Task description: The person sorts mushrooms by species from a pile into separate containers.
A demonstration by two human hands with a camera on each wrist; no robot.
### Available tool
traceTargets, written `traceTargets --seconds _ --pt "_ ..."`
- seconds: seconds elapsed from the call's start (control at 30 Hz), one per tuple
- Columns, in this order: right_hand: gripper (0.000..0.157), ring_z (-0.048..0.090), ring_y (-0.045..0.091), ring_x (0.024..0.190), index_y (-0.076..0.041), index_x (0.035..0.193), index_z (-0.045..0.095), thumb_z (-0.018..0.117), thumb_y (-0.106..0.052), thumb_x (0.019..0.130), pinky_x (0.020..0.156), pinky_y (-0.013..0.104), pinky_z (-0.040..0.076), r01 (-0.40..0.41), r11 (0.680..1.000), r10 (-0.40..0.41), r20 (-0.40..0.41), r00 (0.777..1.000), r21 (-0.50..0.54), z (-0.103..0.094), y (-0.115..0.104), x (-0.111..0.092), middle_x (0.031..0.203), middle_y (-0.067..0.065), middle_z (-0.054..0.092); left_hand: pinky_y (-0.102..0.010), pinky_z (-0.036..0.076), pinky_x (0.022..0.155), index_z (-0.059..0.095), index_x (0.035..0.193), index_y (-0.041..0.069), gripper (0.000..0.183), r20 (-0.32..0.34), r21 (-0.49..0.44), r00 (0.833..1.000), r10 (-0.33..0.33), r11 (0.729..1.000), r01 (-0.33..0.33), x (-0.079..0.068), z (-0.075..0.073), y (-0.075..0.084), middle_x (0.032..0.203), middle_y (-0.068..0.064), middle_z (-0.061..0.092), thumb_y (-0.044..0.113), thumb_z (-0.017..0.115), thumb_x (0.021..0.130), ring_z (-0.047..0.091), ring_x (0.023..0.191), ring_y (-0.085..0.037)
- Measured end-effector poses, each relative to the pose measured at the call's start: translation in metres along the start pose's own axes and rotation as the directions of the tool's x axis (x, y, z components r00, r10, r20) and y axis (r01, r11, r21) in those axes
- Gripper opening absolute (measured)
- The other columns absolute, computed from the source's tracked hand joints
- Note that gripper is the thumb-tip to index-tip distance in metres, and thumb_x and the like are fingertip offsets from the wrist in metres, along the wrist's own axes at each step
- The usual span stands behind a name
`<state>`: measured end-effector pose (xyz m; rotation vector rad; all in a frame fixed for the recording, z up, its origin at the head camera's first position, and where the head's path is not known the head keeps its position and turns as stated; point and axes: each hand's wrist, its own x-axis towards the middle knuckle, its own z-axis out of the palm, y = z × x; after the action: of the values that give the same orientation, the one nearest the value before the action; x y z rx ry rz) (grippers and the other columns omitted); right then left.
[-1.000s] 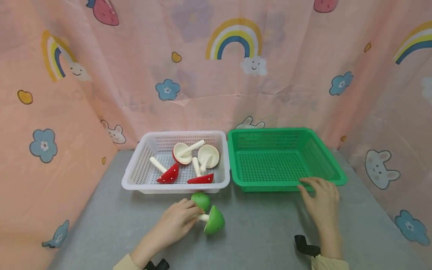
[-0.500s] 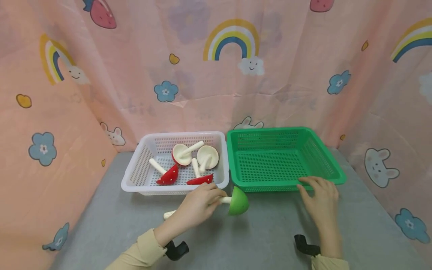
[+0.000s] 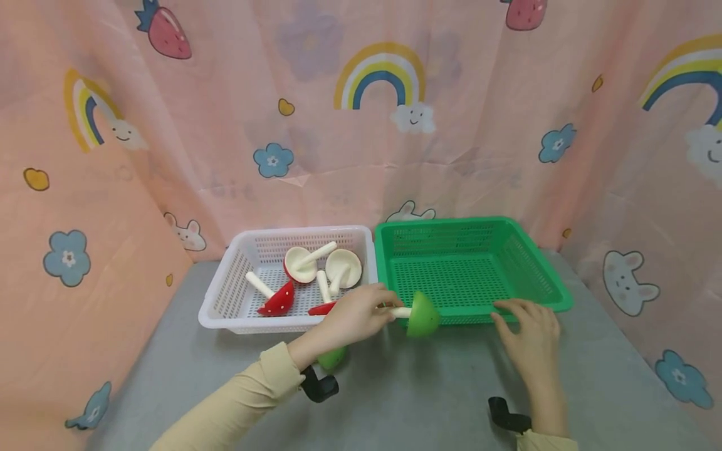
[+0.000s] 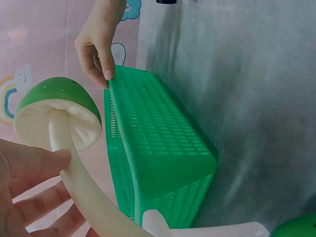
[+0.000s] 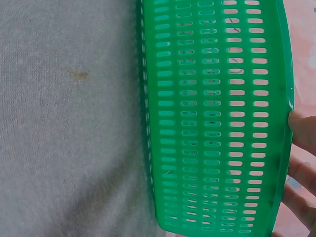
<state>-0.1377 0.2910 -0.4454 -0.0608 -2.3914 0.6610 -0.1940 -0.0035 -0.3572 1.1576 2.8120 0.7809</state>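
My left hand (image 3: 358,315) pinches the pale stem of a green-capped toy mushroom (image 3: 423,315), its cap pointing right, near the front rim of the green basket (image 3: 530,305). The left wrist view shows thumb and fingers on the stem of that mushroom (image 4: 59,94). My right hand (image 3: 530,335) holds the front rim of the green basket, thumb outside and fingers over the inner side. A second green mushroom (image 3: 331,358) lies on the table, partly hidden by my left forearm.
The white basket (image 3: 225,324) stands to the left of the green one and holds several red-capped toy mushrooms (image 3: 278,299). Both sit at the back of the grey table (image 3: 417,401), before a pink patterned curtain (image 3: 350,169).
My left hand has lifted the green mushroom off the table and carried it right and forward to the green basket's front. The right hand stays at the rim. The view has tilted slightly upward.
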Motion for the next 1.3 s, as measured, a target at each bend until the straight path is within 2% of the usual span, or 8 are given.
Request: traceTargets --seconds 0.17,0.37,0.63,0.8,1.03,1.17,1.3 --pt "0.022 0.048 0.044 0.109 -0.008 0.102 0.07 0.074 -0.008 0.08 0.108 0.068 0.021 -0.007 1.0 0.007 -0.006 1.0 0.005 0.001 0.0 -0.001 0.109 0.022 0.063 -0.018 0.043 0.062 0.073 0.104 0.019 0.016 0.072 -0.011 0.996 -0.043 0.999 0.044 0.023 0.001 0.001 0.095 0.004 0.067 0.017 0.065 0.09 0.056 0.077 -0.007" --pt "0.022 0.048 0.044 0.109 -0.008 0.102 0.07 0.074 -0.008 0.08 0.109 0.068 0.02 -0.01 1.0 0.01 0.0 1.0 -0.001 0.001 0.001 -0.001 0.109 0.021 0.063 -0.018 0.042 0.061 0.072 0.107 0.018 0.018 0.17 -0.037 0.983 -0.067 0.997 0.074 0.051 0.002 0.001 0.098 0.002 0.068 0.017 0.063 0.092 0.054 0.075 -0.007" --pt "0.021 0.048 0.043 0.11 -0.008 0.103 0.07 0.074 -0.01 0.082 0.109 0.068 0.02 -0.022 1.0 0.022 0.012 1.0 -0.001 0.001 0.0 -0.001 0.109 0.02 0.064 -0.019 0.039 0.06 0.074 0.102 0.016 0.015 0.266 -0.045 0.961 -0.081 0.994 0.097 0.082 0.004 -0.004 0.087 0.002 0.067 0.016 0.064 0.091 0.048 0.072 -0.01" --pt "0.022 0.049 0.044 0.11 -0.008 0.101 0.07 0.075 -0.008 0.08 0.108 0.069 0.021 -0.011 1.0 0.011 -0.007 1.0 0.009 0.002 0.001 -0.001 0.107 0.02 0.064 -0.02 0.044 0.065 0.073 0.104 0.015 0.016 0.298 -0.04 0.95 -0.091 0.993 0.107 0.099 0.008 -0.002 0.095 -0.001 0.07 0.017 0.065 0.091 0.056 0.08 -0.01" --pt "0.022 0.049 0.044 0.108 -0.007 0.101 0.07 0.075 -0.006 0.079 0.107 0.07 0.02 0.002 1.0 -0.001 -0.013 1.0 0.027 0.003 0.002 -0.003 0.106 0.021 0.064 -0.024 0.048 0.073 0.073 0.108 0.015 0.019 0.329 -0.034 0.936 -0.127 0.989 0.146 0.118 0.019 0.004 0.11 -0.002 0.069 0.019 0.065 0.091 0.061 0.094 -0.015" --pt "0.022 0.048 0.044 0.11 -0.007 0.101 0.07 0.075 -0.007 0.08 0.108 0.069 0.02 -0.006 1.0 0.007 -0.002 1.0 0.026 0.001 0.002 -0.003 0.107 0.02 0.064 -0.024 0.048 0.072 0.072 0.108 0.014 0.019 0.34 -0.017 0.93 -0.136 0.988 0.151 0.125 0.028 0.003 0.113 -0.004 0.068 0.018 0.064 0.092 0.06 0.092 -0.015" --pt "0.022 0.048 0.044 0.11 -0.007 0.102 0.069 0.074 -0.007 0.08 0.108 0.069 0.019 -0.011 1.0 0.011 0.0 1.0 0.028 0.001 0.002 -0.002 0.108 0.02 0.064 -0.022 0.048 0.068 0.072 0.108 0.014 0.018 0.363 -0.002 0.918 -0.161 0.985 0.174 0.127 0.038 0.002 0.115 -0.004 0.067 0.017 0.064 0.092 0.06 0.088 -0.014"
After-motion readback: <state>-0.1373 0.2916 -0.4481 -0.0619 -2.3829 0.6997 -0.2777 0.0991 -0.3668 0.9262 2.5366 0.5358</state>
